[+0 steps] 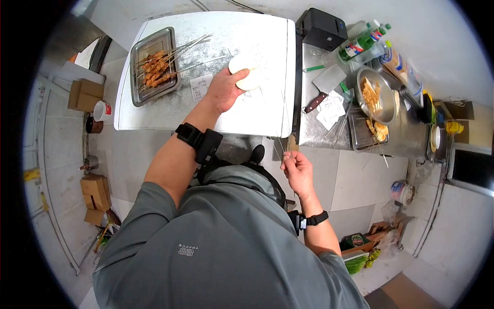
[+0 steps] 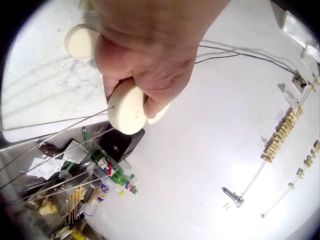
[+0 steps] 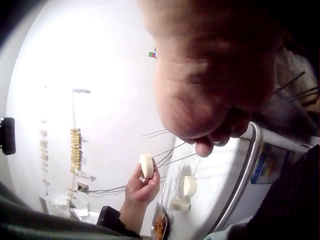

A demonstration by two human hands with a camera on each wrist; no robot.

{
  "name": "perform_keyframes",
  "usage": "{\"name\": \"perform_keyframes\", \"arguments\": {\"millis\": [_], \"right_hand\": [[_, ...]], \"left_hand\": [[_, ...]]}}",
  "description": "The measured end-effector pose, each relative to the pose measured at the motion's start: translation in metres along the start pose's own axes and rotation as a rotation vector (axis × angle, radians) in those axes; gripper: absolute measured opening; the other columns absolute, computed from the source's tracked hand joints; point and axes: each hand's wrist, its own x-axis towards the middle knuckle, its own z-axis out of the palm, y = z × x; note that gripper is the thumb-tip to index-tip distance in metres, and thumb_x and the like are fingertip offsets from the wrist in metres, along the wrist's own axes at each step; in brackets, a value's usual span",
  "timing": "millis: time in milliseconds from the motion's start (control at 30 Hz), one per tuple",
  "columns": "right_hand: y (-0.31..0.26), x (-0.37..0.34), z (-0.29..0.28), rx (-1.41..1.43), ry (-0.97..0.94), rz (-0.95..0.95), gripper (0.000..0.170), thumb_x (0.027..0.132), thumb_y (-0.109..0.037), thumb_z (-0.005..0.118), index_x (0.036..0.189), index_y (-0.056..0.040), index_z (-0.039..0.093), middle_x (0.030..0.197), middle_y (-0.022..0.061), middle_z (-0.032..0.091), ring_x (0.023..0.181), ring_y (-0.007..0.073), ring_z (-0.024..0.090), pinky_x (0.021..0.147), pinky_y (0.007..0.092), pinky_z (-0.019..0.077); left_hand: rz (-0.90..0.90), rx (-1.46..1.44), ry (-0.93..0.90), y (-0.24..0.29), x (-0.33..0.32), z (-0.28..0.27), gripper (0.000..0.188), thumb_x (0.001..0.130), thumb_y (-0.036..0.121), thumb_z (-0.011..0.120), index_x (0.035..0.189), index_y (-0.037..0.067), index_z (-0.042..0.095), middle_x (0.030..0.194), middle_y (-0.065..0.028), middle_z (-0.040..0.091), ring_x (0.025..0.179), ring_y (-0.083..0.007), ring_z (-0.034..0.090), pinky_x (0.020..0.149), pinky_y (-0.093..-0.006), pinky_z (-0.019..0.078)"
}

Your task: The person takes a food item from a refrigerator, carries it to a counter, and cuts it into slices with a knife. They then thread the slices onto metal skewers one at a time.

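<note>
My left hand grips a thick, pale cream round slice above the white table. A thin metal skewer has its tip at the slice's face, and others run close by it. Part of another pale piece shows behind the fingers in the left wrist view. Down to the right, in front of the body, my right hand pinches the skewers' other ends between thumb and fingers. On the table lie further round slices, seen in the right wrist view.
A metal tray of skewered meat sits on the white table beside a paper slip. The right counter holds a cleaver, a steel bowl, green bottles and a black box.
</note>
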Motion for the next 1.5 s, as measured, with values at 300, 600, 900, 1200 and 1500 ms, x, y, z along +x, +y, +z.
{"name": "perform_keyframes", "arguments": {"millis": [300, 600, 900, 1200, 1500], "right_hand": [[0.004, -0.004, 0.001, 0.002, 0.02, -0.011, 0.01, 0.095, -0.012, 0.057, 0.099, -0.0035, 0.062, 0.068, -0.0035, 0.058, 0.053, 0.0015, 0.042, 0.047, 0.0187, 0.033], [0.008, -0.003, 0.003, -0.025, 0.019, -0.018, 0.01, 0.095, -0.011, 0.057, 0.1, -0.0033, 0.06, 0.067, -0.0011, 0.058, 0.051, 0.0031, 0.043, 0.045, 0.0186, 0.0343], [0.004, 0.0, 0.013, -0.017, 0.034, -0.017, 0.011, 0.095, -0.011, 0.057, 0.101, -0.0032, 0.061, 0.067, -0.0009, 0.058, 0.052, 0.0031, 0.043, 0.045, 0.0186, 0.0344], [0.005, 0.01, 0.022, 0.026, 0.03, -0.017, 0.011, 0.095, -0.012, 0.056, 0.099, -0.0036, 0.061, 0.068, -0.0011, 0.058, 0.052, 0.0034, 0.044, 0.046, 0.0189, 0.0346], [0.005, 0.013, 0.025, 0.024, 0.044, -0.034, 0.011, 0.095, -0.013, 0.056, 0.099, -0.0038, 0.06, 0.068, -0.0012, 0.058, 0.053, 0.0036, 0.044, 0.047, 0.0191, 0.0352]], "left_hand": [[0.007, 0.012, 0.013, -0.001, -0.002, 0.002, 0.041, 0.092, 0.008, 0.058, 0.129, -0.005, 0.046, 0.125, -0.0137, 0.055, 0.116, -0.0253, 0.055, 0.101, -0.0398, 0.0467], [-0.013, 0.019, -0.001, 0.0, -0.005, 0.003, 0.042, 0.091, 0.006, 0.059, 0.129, -0.005, 0.045, 0.126, -0.0145, 0.054, 0.116, -0.0255, 0.055, 0.1, -0.04, 0.048], [-0.04, 0.058, -0.059, -0.007, -0.007, 0.006, 0.04, 0.091, 0.006, 0.06, 0.126, -0.007, 0.047, 0.122, -0.015, 0.056, 0.112, -0.0259, 0.058, 0.096, -0.0396, 0.0507], [-0.014, 0.093, -0.116, -0.019, -0.01, 0.009, 0.042, 0.092, 0.008, 0.058, 0.13, -0.003, 0.043, 0.124, -0.0137, 0.055, 0.112, -0.025, 0.058, 0.094, -0.0401, 0.0519], [0.027, 0.068, -0.085, -0.01, -0.015, 0.015, 0.04, 0.095, 0.013, 0.056, 0.131, 0.001, 0.042, 0.123, -0.0123, 0.055, 0.111, -0.024, 0.059, 0.089, -0.0429, 0.0546]]}}
